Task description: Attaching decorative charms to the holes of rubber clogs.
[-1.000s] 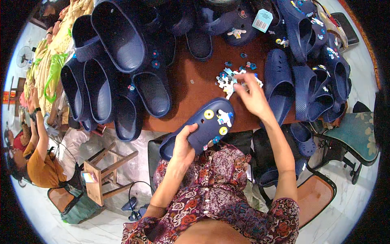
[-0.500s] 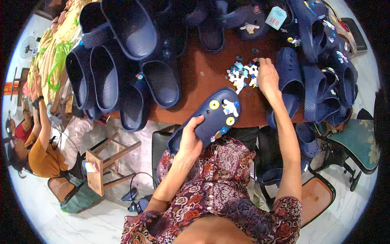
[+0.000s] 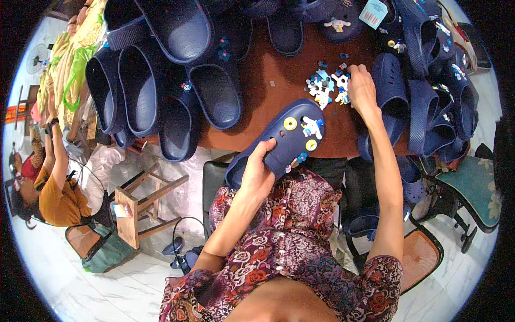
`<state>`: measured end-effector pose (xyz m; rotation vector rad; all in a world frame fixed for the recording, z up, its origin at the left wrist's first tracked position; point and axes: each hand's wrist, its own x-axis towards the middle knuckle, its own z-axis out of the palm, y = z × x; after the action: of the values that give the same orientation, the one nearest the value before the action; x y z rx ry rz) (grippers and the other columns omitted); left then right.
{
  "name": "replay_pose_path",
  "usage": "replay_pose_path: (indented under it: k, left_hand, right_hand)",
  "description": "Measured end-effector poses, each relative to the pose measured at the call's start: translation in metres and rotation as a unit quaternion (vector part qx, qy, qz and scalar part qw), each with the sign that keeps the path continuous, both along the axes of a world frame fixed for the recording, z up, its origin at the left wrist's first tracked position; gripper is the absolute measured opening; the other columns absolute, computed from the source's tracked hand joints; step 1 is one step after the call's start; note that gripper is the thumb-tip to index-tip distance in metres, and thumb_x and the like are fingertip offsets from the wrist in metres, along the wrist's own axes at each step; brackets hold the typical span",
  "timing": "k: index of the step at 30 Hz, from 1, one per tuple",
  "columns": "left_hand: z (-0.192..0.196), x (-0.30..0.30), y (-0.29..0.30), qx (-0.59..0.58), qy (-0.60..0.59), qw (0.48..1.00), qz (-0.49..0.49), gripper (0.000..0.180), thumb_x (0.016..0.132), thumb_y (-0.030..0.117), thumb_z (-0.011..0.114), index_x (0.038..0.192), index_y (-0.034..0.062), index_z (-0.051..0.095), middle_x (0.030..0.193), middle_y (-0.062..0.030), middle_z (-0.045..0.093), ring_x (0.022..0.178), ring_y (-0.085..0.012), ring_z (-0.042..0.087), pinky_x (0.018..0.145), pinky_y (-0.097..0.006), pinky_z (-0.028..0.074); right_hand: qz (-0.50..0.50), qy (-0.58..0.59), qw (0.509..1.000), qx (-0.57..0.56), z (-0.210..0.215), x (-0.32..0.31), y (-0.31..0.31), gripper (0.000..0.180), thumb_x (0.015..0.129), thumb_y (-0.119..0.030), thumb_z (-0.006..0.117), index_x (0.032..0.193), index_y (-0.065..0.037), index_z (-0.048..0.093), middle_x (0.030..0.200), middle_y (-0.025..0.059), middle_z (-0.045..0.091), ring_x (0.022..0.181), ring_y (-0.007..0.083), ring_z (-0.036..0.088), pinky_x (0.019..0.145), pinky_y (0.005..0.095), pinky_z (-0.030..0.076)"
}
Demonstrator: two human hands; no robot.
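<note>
From my remote station I see the bare left grip curled closed, thumb uppermost, forearm slanting inward; bare right grip farther forward, fingers bent.

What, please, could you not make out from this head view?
Whether the right hand has a charm in its grip: in the head view, the hand itself hides this.
The left hand's grip beneath the clog: hidden by the clog, head view.
Single shapes in the charm pile: too small and overlapping, head view.
The upper-left slipper's far end: cut off by the head view's top edge.
</note>
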<state>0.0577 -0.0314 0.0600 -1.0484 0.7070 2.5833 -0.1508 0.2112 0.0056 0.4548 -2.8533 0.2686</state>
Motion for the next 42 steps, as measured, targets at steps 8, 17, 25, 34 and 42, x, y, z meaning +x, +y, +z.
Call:
replay_pose_path:
  k: [8,17,25,34,42]
  left_hand:
    - [-0.003,0.001,0.004,-0.001,0.006,1.000,0.005,0.035,0.089,0.019,0.059,0.117,-0.0008,0.056,0.115,-0.0124,0.063,0.106,-0.0222,0.060,0.095,-0.036,0.046]
    - [0.001,0.000,0.007,-0.044,-0.002,0.999,-0.003,0.032,0.088,0.020,0.058,0.114,0.0017,0.058,0.109,-0.0105,0.066,0.100,-0.0220,0.063,0.092,-0.037,0.049]
    - [-0.003,0.004,0.012,-0.064,0.036,0.997,-0.017,0.029,0.090,0.019,0.059,0.113,0.0022,0.059,0.106,-0.0076,0.066,0.095,-0.0191,0.065,0.088,-0.035,0.051]
    - [-0.003,0.011,0.019,-0.119,0.096,0.988,-0.006,0.030,0.085,0.009,0.068,0.113,0.0052,0.060,0.106,-0.0019,0.064,0.094,-0.0113,0.061,0.085,-0.027,0.049]
    - [0.006,0.012,0.024,-0.209,0.140,0.968,-0.007,0.027,0.086,0.004,0.067,0.112,0.0036,0.061,0.106,-0.0015,0.064,0.094,-0.0102,0.059,0.086,-0.026,0.048]
  right_hand:
    - [-0.017,0.012,1.000,0.023,0.011,0.013,-0.007,0.016,0.083,-0.009,0.055,0.095,0.003,0.057,0.096,0.0216,0.058,0.089,0.0390,0.058,0.080,0.0481,0.049]
    - [0.093,-0.081,0.962,-0.245,0.083,0.082,-0.040,0.014,0.093,-0.010,0.051,0.095,0.000,0.061,0.083,0.0139,0.053,0.077,0.0299,0.057,0.069,0.0402,0.046]
    - [0.184,-0.232,0.891,-0.345,0.095,0.147,-0.081,0.016,0.091,-0.011,0.059,0.103,-0.001,0.064,0.094,0.0139,0.062,0.082,0.0312,0.064,0.069,0.0363,0.050]
    - [0.189,0.006,0.925,-0.329,0.071,0.160,-0.098,0.017,0.078,-0.004,0.073,0.094,-0.006,0.068,0.084,0.0093,0.062,0.074,0.0266,0.063,0.067,0.0364,0.051]
    - [0.137,0.002,0.933,-0.333,0.066,0.174,-0.092,0.019,0.078,-0.004,0.074,0.097,-0.007,0.070,0.086,0.0076,0.061,0.075,0.0242,0.065,0.064,0.0345,0.053]
